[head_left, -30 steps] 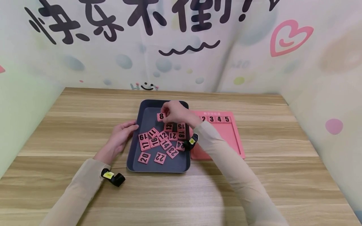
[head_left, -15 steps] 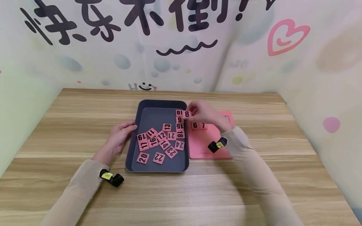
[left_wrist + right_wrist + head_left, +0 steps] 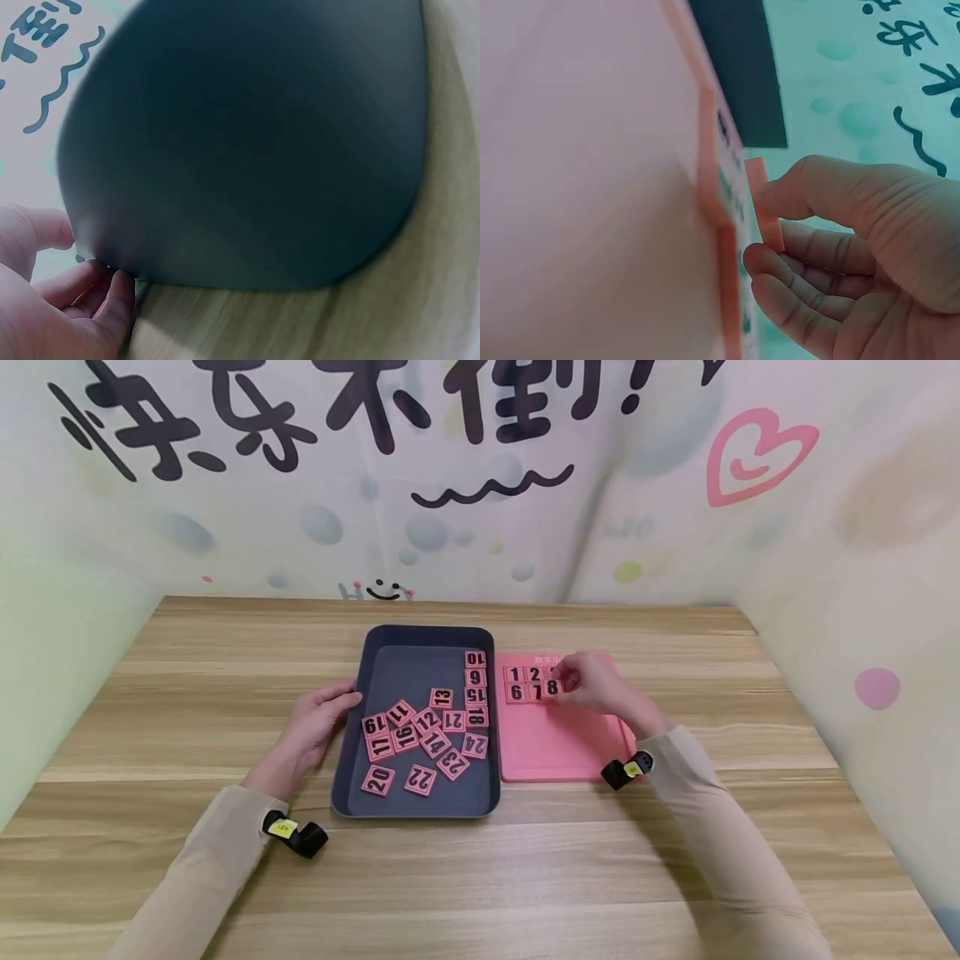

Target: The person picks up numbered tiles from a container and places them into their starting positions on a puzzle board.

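Note:
My right hand [image 3: 600, 683] pinches a pink number tile [image 3: 552, 687] marked 8 over the pink board [image 3: 558, 743], right beside the 7 tile. In the right wrist view, the pinched tile [image 3: 771, 225] appears edge-on between thumb and fingers, slightly apart from the tiles on the board. Tiles 1 and 2 show in the board's top row, with 6 and 7 below; my fingers hide the rest of that row. My left hand [image 3: 318, 727] grips the left rim of the dark tray [image 3: 348, 785], thumb at the edge; in the left wrist view its fingers [image 3: 112, 304] curl at the tray's side.
Several loose number tiles [image 3: 427, 720] lie in the tray at various angles, with a column of them [image 3: 476, 697] along its right wall. The board stands close to the tray's right side on a wooden table [image 3: 450, 893]. A printed wall sheet [image 3: 660, 543] rises behind.
My right hand has carried the 8 tile from the tray rightward, past its rim, to beside the 7 on the board. The left hand stays at the tray.

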`<state>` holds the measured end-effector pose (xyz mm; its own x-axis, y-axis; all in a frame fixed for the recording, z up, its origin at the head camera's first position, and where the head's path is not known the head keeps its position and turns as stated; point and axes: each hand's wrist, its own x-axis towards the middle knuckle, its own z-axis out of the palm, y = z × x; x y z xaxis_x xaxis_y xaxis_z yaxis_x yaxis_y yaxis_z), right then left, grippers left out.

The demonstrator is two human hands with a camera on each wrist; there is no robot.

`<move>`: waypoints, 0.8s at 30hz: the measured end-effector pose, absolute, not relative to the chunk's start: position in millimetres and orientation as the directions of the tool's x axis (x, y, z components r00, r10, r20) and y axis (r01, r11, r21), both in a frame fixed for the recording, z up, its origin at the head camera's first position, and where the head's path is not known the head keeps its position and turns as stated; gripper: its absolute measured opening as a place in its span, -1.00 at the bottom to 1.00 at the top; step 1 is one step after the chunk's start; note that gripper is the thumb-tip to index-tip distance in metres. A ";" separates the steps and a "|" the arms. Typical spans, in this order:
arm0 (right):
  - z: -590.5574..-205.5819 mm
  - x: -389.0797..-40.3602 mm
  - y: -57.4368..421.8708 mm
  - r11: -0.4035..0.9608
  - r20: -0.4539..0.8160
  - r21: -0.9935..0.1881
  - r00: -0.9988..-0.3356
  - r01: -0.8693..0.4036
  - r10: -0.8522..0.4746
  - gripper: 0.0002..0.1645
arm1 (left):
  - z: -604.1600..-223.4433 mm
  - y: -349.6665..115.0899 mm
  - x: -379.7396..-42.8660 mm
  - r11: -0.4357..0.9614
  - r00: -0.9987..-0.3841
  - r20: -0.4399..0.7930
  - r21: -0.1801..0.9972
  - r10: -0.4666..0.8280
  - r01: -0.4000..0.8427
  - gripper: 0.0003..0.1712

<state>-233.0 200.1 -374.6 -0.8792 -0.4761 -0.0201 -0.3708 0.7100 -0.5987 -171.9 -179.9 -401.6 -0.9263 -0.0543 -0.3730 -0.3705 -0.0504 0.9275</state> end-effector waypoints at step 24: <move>-393.3 -232.0 212.1 0.686 0.015 -0.644 -0.902 -0.339 -0.431 -0.77 | -400.8 -181.1 -172.4 -0.027 -0.921 -0.386 0.923 -0.046 -0.385 -0.41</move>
<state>-232.0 212.1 -393.3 -0.9022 -0.4311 0.0154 -0.3388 0.6860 -0.6439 -172.4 -181.1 -400.8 -0.9215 -0.0455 -0.3858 -0.3849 -0.0272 0.9226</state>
